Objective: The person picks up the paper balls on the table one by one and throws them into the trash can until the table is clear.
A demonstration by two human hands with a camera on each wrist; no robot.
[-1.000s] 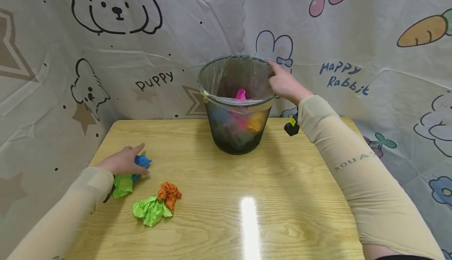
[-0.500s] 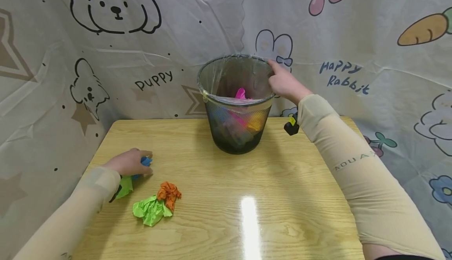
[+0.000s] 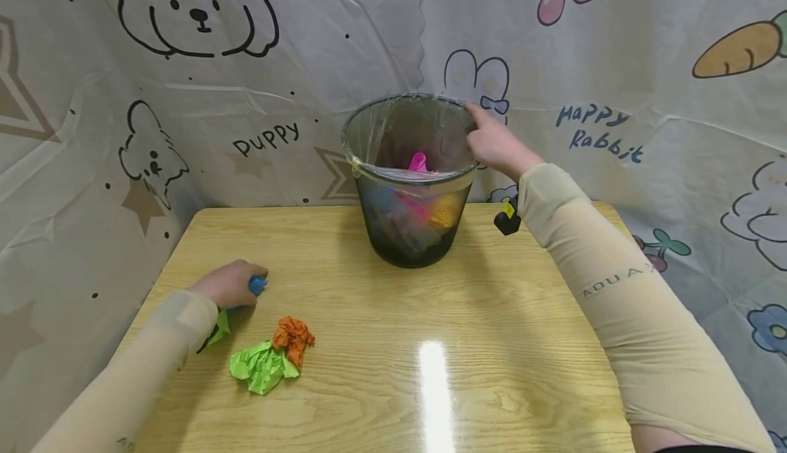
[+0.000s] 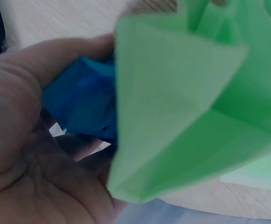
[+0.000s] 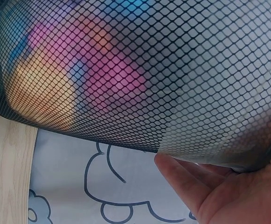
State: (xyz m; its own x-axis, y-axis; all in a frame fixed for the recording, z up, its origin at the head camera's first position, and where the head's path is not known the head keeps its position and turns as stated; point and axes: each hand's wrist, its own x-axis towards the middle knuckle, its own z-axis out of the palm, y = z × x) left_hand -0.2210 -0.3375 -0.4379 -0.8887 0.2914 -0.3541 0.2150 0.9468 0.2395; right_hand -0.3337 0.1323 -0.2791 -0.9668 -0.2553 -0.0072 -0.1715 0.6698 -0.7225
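Note:
In the head view my left hand [image 3: 229, 283] curls over a crumpled blue paper [image 3: 257, 285] on the left of the table. The left wrist view has the blue paper [image 4: 81, 100] between thumb and fingers, partly covered by a green paper [image 4: 172, 102] close to the camera. That green sheet [image 3: 220, 328] shows below the left wrist in the head view. At the back, my right hand [image 3: 496, 144] grips the right rim of a black mesh wastebasket [image 3: 384, 241] with a clear liner. Fingertips [image 5: 165, 163] lie against the mesh wall [image 5: 210, 84] in the right wrist view.
Crumpled orange paper [image 3: 293, 339] touches another crumpled green paper [image 3: 261, 367] at front left on the wooden table [image 3: 522, 344]. Pink paper [image 3: 418, 162] and other coloured pieces fill the basket's lower part. A printed curtain [image 3: 277, 84] hangs behind the table.
My left hand has moved slightly right and its spread thumb and fingers have closed round the blue paper, which shifts a little. The right hand keeps its hold on the basket rim.

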